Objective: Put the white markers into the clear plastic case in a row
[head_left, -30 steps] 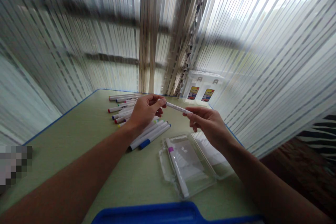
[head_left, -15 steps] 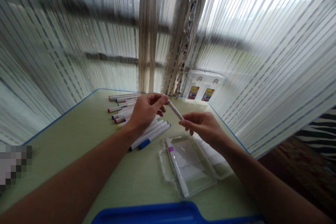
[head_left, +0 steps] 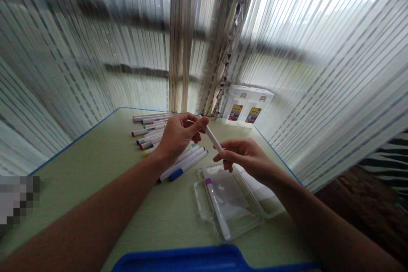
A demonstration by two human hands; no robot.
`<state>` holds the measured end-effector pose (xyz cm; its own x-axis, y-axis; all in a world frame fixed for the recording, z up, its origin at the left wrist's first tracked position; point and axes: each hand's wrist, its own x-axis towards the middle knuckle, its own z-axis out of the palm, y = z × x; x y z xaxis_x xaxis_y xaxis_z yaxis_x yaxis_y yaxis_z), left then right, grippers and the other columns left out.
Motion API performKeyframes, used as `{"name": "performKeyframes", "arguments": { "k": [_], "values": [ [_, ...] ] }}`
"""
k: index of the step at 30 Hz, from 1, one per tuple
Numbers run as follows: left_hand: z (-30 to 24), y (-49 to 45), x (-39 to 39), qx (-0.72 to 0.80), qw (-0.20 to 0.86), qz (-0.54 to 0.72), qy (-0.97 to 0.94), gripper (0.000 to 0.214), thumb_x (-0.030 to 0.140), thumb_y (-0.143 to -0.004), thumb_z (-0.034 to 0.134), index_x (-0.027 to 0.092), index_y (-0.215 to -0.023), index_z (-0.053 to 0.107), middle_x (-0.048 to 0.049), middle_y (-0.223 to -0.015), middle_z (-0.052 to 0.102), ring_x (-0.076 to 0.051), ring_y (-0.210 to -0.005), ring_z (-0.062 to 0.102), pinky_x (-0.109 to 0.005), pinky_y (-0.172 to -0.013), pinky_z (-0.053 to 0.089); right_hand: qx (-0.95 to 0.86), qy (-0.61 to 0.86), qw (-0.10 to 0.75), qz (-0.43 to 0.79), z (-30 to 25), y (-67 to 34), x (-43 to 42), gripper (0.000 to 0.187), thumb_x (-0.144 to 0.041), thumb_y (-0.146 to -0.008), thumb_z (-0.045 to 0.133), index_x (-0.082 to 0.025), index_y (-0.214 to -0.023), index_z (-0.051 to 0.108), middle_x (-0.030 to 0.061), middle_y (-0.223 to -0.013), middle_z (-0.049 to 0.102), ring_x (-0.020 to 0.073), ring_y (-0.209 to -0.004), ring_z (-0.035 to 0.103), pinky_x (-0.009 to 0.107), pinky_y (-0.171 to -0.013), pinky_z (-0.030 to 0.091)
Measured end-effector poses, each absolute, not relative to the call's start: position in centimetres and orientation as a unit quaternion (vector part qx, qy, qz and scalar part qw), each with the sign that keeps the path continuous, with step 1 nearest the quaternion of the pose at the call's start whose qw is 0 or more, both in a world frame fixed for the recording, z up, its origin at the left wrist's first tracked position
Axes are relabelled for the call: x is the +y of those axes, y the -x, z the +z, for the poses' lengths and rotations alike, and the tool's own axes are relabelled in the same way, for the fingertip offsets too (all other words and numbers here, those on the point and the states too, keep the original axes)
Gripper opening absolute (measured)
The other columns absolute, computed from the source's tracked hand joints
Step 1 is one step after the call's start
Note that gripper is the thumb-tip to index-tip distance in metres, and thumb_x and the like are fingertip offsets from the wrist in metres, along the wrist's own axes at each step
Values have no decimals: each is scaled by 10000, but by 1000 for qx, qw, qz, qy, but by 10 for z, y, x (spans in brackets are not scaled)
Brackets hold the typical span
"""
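Both hands hold one white marker (head_left: 211,136) above the green table (head_left: 105,153). My left hand (head_left: 179,135) pinches its far upper end between thumb and fingers. My right hand (head_left: 245,155) is closed round its near lower end, just above an open clear plastic case (head_left: 236,216). A white marker with a purple band (head_left: 217,208) lies inside that case. Several capped markers (head_left: 149,129) lie in a loose row behind my left hand, and a few more markers (head_left: 188,162) rest under it.
Two boxed packs (head_left: 248,109) with yellow labels stand at the table's far right corner against striped curtains. A blue tray edge (head_left: 178,259) runs along the near side. The table has a blue rim.
The held marker has tilted from nearly level to steeply slanted. My right hand has dropped and drawn in toward the case, while my left hand stayed roughly in place.
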<state>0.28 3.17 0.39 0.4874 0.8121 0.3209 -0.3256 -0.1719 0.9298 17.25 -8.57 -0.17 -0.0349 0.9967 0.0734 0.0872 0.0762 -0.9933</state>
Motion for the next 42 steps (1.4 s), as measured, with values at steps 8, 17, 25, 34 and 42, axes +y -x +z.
{"name": "performKeyframes", "arguments": {
  "k": [8,17,25,34,42],
  "values": [
    [4,-3,28,173,622,433,-629,395,381,-642,894,122,-768,625,-3,-603,666,-94,-474,572,-213,-464,454,-551,496,482,467,-2,-172,-86,302,-429,-801,779,-129,-836,755,70,-759,759,91,-528,633,210,-512,515],
    [6,-3,26,139,616,384,-674,321,378,-733,829,109,-869,715,-23,-668,696,-88,-505,587,-195,-456,446,-532,518,489,457,-3,-171,-85,316,-363,-621,911,-133,-767,750,19,-651,707,91,-514,603,201,-482,485],
    [8,-4,21,128,624,378,-671,299,305,-849,701,114,-1080,706,-95,-892,751,-84,-545,606,-191,-461,461,-584,543,460,390,-4,-172,-86,344,-476,-776,781,-134,-797,753,43,-680,692,113,-573,611,212,-501,493],
    [1,-7,6,97,371,456,-803,224,328,-923,631,121,-956,711,-60,-828,722,-91,-616,624,-189,-559,497,-650,573,447,222,-14,-177,-86,271,-435,-808,763,-180,-898,776,44,-769,742,163,-656,674,252,-579,553],
    [-3,-8,-1,25,175,493,-852,197,319,-959,600,144,-1001,682,-71,-954,717,-96,-684,635,-203,-613,506,-655,534,516,142,-13,-176,-85,221,-395,-813,765,-189,-890,779,46,-839,774,194,-731,734,286,-674,606]
  ]
}}
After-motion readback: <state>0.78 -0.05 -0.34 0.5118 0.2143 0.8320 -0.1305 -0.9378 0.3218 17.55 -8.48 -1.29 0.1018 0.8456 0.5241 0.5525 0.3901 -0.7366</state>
